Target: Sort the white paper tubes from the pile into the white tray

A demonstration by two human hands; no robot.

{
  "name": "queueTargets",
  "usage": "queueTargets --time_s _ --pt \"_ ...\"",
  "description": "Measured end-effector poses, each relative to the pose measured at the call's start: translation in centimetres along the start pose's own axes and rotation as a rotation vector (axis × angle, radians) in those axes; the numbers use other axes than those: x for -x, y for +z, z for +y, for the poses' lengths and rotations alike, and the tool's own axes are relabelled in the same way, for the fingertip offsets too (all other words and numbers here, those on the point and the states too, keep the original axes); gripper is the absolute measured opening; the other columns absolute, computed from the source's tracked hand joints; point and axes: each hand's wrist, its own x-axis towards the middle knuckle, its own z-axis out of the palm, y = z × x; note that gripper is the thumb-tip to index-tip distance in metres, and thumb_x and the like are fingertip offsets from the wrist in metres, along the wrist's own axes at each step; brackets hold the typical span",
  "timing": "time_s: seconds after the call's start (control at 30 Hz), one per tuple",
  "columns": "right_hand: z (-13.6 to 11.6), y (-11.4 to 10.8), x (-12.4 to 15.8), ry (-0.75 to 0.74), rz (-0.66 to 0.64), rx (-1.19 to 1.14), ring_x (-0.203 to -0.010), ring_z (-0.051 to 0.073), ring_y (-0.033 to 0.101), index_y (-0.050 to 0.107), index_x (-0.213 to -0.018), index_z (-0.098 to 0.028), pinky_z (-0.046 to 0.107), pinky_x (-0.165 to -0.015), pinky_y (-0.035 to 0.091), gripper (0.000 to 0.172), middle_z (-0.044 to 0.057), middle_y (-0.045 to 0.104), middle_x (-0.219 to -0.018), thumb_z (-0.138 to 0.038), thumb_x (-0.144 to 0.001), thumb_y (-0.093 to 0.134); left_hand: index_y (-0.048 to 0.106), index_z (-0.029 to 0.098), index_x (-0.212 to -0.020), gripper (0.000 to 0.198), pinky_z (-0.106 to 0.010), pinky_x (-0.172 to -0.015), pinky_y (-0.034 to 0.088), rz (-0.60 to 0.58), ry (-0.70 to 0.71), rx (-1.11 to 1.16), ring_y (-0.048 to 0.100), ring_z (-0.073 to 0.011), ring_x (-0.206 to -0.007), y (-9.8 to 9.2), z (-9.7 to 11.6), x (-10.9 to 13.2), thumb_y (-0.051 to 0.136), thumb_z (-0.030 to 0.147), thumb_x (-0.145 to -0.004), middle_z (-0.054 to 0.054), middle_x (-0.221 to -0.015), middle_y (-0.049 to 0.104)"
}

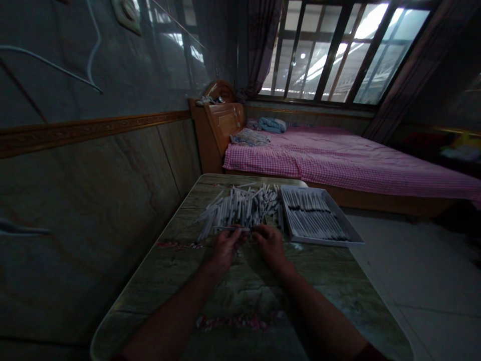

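A loose pile of several thin grey-white sticks [240, 206] lies on the table [233, 291] in front of me. My left hand [225, 246] is closed in a pinch on one stick [231, 228] that lies crosswise at the pile's near edge. My right hand [271, 244] sits beside it with fingers curled at the same stick's right end; what it grips is hard to make out in the dim light. To the right of the pile, a shallow white tray [353, 242] holds several sticks laid side by side.
A tiled wall runs along the table's left side. Small pink scraps [233, 322] lie on the near tabletop and at the left [176, 244]. Behind the table stands a bed with a pink checked cover [338, 155] under a barred window. Pale floor lies to the right.
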Motion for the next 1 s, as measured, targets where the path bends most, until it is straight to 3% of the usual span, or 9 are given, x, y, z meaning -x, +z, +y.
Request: queueTargets --time_s 0.17,0.53,0.83,1.0 --pt "0.1 -0.69 0.08 -0.194 -0.061 0.261 -0.085 0.019 0.067 0.072 -0.087 -0.02 0.031 -0.081 0.051 0.018 0.005 0.074 -0.088 -0.018 -0.08 0.057 0.065 0.015 -0.082 0.033 -0.024 -0.066 0.056 0.019 0.034 -0.041 0.071 -0.0152 -0.07 -0.11 -0.07 0.08 0.087 0.025 -0.061 -0.002 -0.075 0.073" --pt "0.28 -0.86 0.2 -0.368 -0.107 0.455 -0.083 0.019 0.065 0.069 -0.093 -0.019 0.029 -0.077 0.049 0.016 0.007 0.071 -0.088 -0.018 -0.09 0.054 0.064 0.015 -0.083 0.051 -0.025 -0.063 0.056 0.021 0.083 -0.063 0.07 -0.0148 -0.066 0.31 0.09 0.41 0.091 0.038 -0.048 -0.001 -0.073 0.073" --pt "-0.41 -1.1 0.4 -0.396 -0.171 0.557 -0.08 0.019 0.062 0.064 -0.092 -0.019 0.027 -0.071 0.044 0.015 0.006 0.067 -0.085 -0.019 -0.094 0.049 0.062 0.015 -0.082 0.05 -0.028 -0.061 0.056 0.027 0.146 -0.157 0.069 -0.0162 -0.062 0.31 0.19 0.44 0.088 0.044 -0.05 -0.001 -0.071 0.072" --pt "0.18 -0.92 0.47 -0.395 -0.206 0.575 -0.069 0.017 0.057 0.058 -0.082 -0.02 0.027 -0.065 0.039 0.021 0.003 0.06 -0.076 -0.021 -0.097 0.043 0.062 0.015 -0.08 0.05 -0.027 -0.057 0.055 0.019 0.164 -0.213 0.069 -0.0168 -0.061 0.29 0.4 0.49 0.087 0.045 -0.05 -0.002 -0.069 0.072"
